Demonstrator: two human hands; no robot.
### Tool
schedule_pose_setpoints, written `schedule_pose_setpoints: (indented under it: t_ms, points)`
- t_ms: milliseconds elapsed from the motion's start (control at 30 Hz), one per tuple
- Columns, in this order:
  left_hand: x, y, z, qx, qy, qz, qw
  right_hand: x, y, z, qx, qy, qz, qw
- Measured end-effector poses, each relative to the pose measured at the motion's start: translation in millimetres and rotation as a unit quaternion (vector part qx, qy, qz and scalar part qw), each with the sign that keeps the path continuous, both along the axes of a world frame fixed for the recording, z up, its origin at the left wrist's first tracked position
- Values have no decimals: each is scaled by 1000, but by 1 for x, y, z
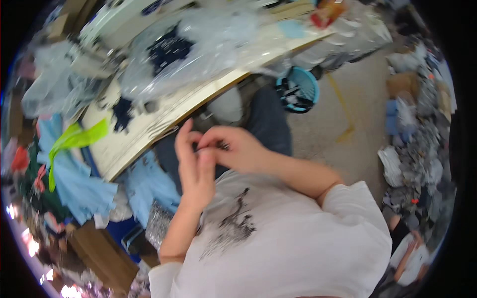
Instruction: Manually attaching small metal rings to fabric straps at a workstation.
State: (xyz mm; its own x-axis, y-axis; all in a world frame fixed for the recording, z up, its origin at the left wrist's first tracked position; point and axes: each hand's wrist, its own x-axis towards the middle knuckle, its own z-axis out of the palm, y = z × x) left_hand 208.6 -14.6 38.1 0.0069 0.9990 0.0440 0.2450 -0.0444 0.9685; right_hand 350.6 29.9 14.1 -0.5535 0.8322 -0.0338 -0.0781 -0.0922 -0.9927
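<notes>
My left hand (195, 174) and my right hand (237, 150) meet in front of my shirt, just off the table's near edge. The right fingers are curled inward, with a small dark thing (223, 146) showing among them, too small and blurred to name. One left finger points up while the left thumb and other fingertips close in against the right fingertips. What lies between the fingertips is mostly hidden. Nearest on the white table (164, 119) is a small heap of navy pieces (122, 114). Farther back, more navy pieces (171, 49) lie on a clear plastic sheet or bag (213, 39).
A white machine (119, 27) stands at the far left of the table. Light blue cloth (79, 174) and a neon yellow strip (74, 141) hang at the left. A blue basket (305, 84) stands on the floor. Heaped bags (420, 149) line the right; another person (410, 253) is behind.
</notes>
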Motion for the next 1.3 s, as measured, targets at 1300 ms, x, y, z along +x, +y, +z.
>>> schedule_pose_setpoints:
  t_ms: [1300]
  points:
    - [-23, 9, -14, -105, -278, -1, 955, 29, 12, -5, -392, 246, -4, 886]
